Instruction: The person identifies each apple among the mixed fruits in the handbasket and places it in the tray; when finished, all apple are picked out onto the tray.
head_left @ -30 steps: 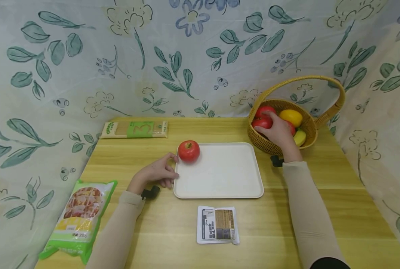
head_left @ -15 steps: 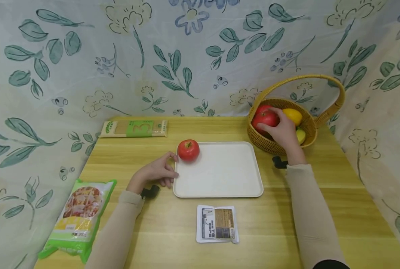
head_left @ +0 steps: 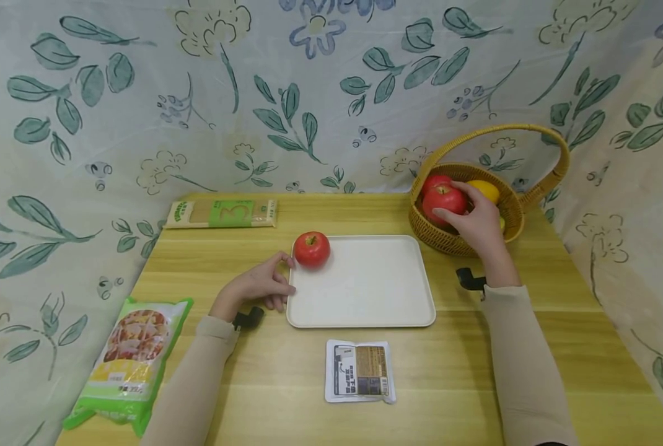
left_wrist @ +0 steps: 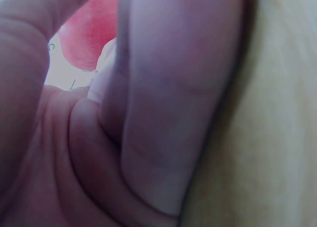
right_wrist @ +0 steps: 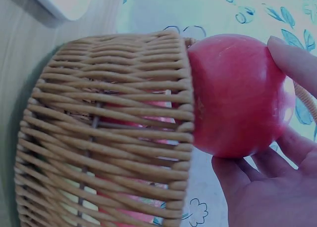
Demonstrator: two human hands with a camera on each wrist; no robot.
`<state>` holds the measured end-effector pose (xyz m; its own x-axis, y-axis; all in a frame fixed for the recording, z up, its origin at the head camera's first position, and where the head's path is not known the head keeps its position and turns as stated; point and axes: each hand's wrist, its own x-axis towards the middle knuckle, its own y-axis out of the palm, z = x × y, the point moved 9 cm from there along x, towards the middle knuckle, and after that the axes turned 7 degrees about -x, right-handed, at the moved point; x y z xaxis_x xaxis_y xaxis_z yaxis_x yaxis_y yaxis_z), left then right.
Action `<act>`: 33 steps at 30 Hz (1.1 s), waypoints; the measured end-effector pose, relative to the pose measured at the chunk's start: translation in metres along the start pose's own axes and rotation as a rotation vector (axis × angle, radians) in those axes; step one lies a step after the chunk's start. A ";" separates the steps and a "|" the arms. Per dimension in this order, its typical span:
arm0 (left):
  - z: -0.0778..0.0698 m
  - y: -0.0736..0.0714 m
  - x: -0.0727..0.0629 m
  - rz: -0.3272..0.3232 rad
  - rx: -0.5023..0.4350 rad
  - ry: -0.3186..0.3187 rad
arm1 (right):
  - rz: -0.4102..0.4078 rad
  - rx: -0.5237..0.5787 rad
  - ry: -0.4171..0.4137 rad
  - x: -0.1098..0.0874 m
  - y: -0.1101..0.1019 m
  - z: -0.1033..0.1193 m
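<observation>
In the head view my right hand [head_left: 481, 217] grips a red apple [head_left: 445, 201] at the wicker basket [head_left: 442, 240]. The right wrist view has this apple [right_wrist: 237, 96] at the basket's rim, thumb on one side and curled fingers on the other. Behind it in the basket are another red apple [head_left: 434, 183] and a yellow lemon-like fruit [head_left: 484, 189]. My left hand [head_left: 259, 282] holds the left edge of a white tray [head_left: 365, 285] with bent fingers and thumb. A second-held-like red apple [head_left: 311, 249] rests in the tray's far left corner.
A pack of noodles [head_left: 222, 214] lies at the table's back left. Near the left edge is a green and white food bag [head_left: 133, 359]. In front of the tray lies a small flat packet [head_left: 360, 371]. The basket's tall handle [head_left: 496, 129] arches over the fruit.
My right hand has drawn the apple up from among the fruit and a little toward me and to the right. My left hand and the tray stay where they were.
</observation>
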<state>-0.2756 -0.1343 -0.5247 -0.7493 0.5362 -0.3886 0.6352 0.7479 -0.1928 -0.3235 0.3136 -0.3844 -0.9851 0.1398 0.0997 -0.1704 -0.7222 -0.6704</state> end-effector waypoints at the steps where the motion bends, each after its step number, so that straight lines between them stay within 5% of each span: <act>1: 0.000 0.000 0.000 -0.001 0.002 -0.001 | -0.003 0.005 0.000 -0.002 -0.001 0.001; 15: 0.001 -0.001 0.001 0.004 -0.003 0.001 | 0.077 0.215 -0.034 -0.032 0.009 0.023; 27: 0.000 0.000 -0.001 0.003 -0.012 -0.001 | 0.261 0.274 -0.138 -0.046 0.065 0.041; 33: -0.001 0.000 -0.002 0.001 -0.011 0.006 | 0.362 0.292 -0.125 -0.047 0.102 0.034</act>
<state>-0.2742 -0.1347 -0.5232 -0.7498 0.5392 -0.3834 0.6338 0.7517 -0.1825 -0.2956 0.2103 -0.4324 -0.9743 -0.2252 -0.0021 0.2025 -0.8718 -0.4461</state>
